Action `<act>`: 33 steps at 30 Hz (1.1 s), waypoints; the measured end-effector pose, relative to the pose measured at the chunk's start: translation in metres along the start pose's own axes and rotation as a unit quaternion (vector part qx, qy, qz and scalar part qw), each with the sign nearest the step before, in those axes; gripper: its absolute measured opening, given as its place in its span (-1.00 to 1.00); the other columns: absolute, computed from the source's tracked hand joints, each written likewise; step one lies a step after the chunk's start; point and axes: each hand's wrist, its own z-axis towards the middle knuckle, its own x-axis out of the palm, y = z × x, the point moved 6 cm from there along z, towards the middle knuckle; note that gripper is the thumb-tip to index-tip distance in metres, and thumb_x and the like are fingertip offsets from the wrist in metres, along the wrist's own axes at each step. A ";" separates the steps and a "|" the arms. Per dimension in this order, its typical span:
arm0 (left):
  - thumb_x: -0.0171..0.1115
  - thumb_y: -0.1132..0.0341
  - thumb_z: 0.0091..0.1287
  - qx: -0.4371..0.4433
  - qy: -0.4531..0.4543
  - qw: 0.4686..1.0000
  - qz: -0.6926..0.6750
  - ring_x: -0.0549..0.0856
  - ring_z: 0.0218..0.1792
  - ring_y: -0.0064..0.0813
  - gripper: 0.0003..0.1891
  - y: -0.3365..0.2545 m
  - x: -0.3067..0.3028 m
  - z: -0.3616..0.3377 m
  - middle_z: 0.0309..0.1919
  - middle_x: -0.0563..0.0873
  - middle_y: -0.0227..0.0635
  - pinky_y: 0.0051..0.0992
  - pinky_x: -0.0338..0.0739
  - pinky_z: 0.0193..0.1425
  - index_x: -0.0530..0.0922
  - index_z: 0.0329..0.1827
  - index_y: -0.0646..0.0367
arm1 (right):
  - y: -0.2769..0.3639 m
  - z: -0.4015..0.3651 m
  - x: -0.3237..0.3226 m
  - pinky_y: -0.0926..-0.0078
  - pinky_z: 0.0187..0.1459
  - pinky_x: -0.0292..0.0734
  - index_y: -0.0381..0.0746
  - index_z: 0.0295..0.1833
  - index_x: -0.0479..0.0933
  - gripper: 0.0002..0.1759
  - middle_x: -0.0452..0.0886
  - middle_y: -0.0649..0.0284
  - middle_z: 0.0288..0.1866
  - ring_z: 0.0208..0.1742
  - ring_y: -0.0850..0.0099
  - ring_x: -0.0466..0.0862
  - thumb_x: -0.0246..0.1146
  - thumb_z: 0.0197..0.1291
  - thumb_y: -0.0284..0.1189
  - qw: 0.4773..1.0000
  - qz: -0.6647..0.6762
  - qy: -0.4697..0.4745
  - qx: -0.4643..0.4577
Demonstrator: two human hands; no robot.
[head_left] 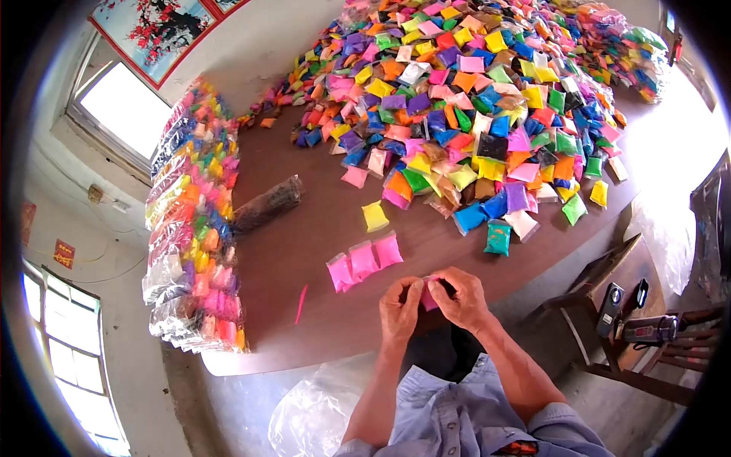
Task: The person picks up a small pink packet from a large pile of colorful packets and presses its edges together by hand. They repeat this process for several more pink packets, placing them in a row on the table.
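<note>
Between my two hands, at the table's near edge, is a small pink packet (430,295). My left hand (401,308) pinches its left side, and my right hand (461,298) grips its right side; the fingers partly cover it. Just beyond my left hand lie several pink packets in a row (364,260). A yellow packet (375,216) rests behind them. Off to the left is a thin pink strip (301,304). A teal packet (498,238) lies beyond my right hand, at the front of the heap.
A large heap of colourful packets (472,107) covers the back of the brown table (274,274). Bagged packets (199,228) are stacked along the left edge, beside a dark rolled bag (268,204). A wooden stool (609,305) at right carries a phone (609,309) and a flask (649,329).
</note>
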 end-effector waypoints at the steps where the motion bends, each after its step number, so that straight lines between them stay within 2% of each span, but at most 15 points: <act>1: 0.39 0.23 0.57 0.008 -0.003 1.000 -0.006 0.61 -0.22 -0.69 -0.75 0.002 -0.001 0.000 -0.26 0.75 -0.51 -0.59 0.54 -0.10 0.75 0.00 0.29 | 0.001 0.000 -0.001 0.27 -0.29 0.64 -0.30 -0.11 0.71 -0.86 0.76 0.05 -0.23 -0.31 0.08 0.76 0.37 0.36 -0.44 1.000 0.012 -0.005 0.019; 5: 0.39 0.24 0.57 0.002 0.005 1.000 0.014 0.61 -0.23 -0.69 -0.76 -0.010 -0.001 -0.001 -0.27 0.75 -0.52 -0.59 0.53 -0.12 0.75 -0.01 0.29 | -0.007 -0.001 -0.001 0.25 -0.27 0.65 -0.31 -0.12 0.70 -0.87 0.75 0.03 -0.23 -0.28 0.06 0.77 0.36 0.37 -0.46 0.999 0.018 -0.002 0.042; 7: 0.36 0.26 0.58 -0.046 0.016 0.998 -0.031 0.57 -0.25 -0.77 -0.81 -0.012 0.002 -0.003 -0.27 0.70 -0.61 -0.65 0.49 -0.14 0.74 -0.01 0.24 | -0.007 0.000 -0.002 0.24 -0.25 0.65 -0.32 -0.12 0.70 -0.87 0.75 0.03 -0.23 -0.27 0.05 0.77 0.36 0.37 -0.46 0.999 0.017 -0.005 0.039; 11: 0.36 0.26 0.58 -0.044 0.035 0.998 -0.031 0.56 -0.25 -0.78 -0.80 -0.018 0.007 -0.002 -0.28 0.69 -0.62 -0.65 0.47 -0.16 0.75 -0.02 0.22 | -0.006 0.000 -0.003 0.23 -0.22 0.66 -0.32 -0.12 0.70 -0.88 0.75 0.03 -0.22 -0.24 0.04 0.77 0.36 0.36 -0.48 1.000 0.008 -0.003 0.015; 14: 0.35 0.27 0.58 -0.001 0.037 0.998 0.044 0.55 -0.25 -0.79 -0.81 -0.014 0.004 0.002 -0.28 0.68 -0.65 -0.65 0.46 -0.18 0.76 -0.02 0.23 | -0.005 0.000 -0.001 0.23 -0.22 0.66 -0.31 -0.12 0.70 -0.88 0.76 0.04 -0.22 -0.24 0.05 0.78 0.36 0.35 -0.47 1.000 0.007 -0.002 0.008; 17: 0.34 0.28 0.58 -0.005 0.044 0.999 0.027 0.56 -0.25 -0.77 -0.81 -0.008 0.003 0.003 -0.29 0.69 -0.63 -0.64 0.47 -0.18 0.76 -0.03 0.24 | -0.004 0.001 -0.001 0.23 -0.22 0.67 -0.30 -0.11 0.71 -0.88 0.76 0.05 -0.22 -0.23 0.07 0.78 0.37 0.35 -0.46 1.000 0.001 -0.005 0.019; 19: 0.34 0.23 0.58 -0.027 0.041 0.999 0.014 0.64 -0.20 -0.66 -0.75 -0.004 0.002 0.002 -0.28 0.77 -0.46 -0.52 0.57 -0.06 0.76 -0.01 0.30 | -0.004 0.001 -0.002 0.24 -0.22 0.67 -0.29 -0.11 0.71 -0.88 0.76 0.06 -0.22 -0.24 0.07 0.78 0.37 0.35 -0.45 1.000 0.008 -0.003 0.027; 26: 0.36 0.22 0.57 -0.040 0.057 0.997 0.027 0.65 -0.19 -0.65 -0.74 -0.018 0.005 0.001 -0.27 0.78 -0.45 -0.52 0.57 -0.05 0.76 -0.01 0.30 | -0.007 -0.001 -0.002 0.24 -0.24 0.67 -0.28 -0.10 0.70 -0.88 0.76 0.07 -0.21 -0.25 0.08 0.78 0.37 0.36 -0.44 1.000 0.009 -0.004 0.016; 28: 0.35 0.27 0.58 -0.031 0.062 0.997 0.042 0.61 -0.20 -0.75 -0.79 -0.011 0.003 0.003 -0.25 0.76 -0.57 -0.59 0.54 -0.09 0.78 0.00 0.27 | -0.005 -0.002 -0.002 0.24 -0.24 0.67 -0.28 -0.10 0.70 -0.88 0.76 0.07 -0.21 -0.24 0.08 0.78 0.37 0.37 -0.44 1.000 0.007 -0.003 0.017; 31: 0.35 0.26 0.56 -0.029 0.058 0.998 0.027 0.64 -0.18 -0.68 -0.76 -0.011 0.003 0.002 -0.26 0.78 -0.46 -0.55 0.56 -0.04 0.76 -0.01 0.30 | -0.005 -0.003 -0.001 0.25 -0.23 0.66 -0.28 -0.11 0.70 -0.87 0.76 0.06 -0.21 -0.24 0.08 0.78 0.37 0.38 -0.43 1.000 0.003 -0.002 0.017; 33: 0.35 0.25 0.56 -0.024 0.060 0.998 0.022 0.64 -0.19 -0.68 -0.75 -0.009 0.003 0.000 -0.27 0.77 -0.47 -0.55 0.56 -0.05 0.76 -0.01 0.30 | -0.005 -0.003 -0.001 0.25 -0.23 0.66 -0.28 -0.11 0.70 -0.87 0.76 0.06 -0.22 -0.24 0.08 0.78 0.36 0.39 -0.43 1.000 0.002 -0.003 0.014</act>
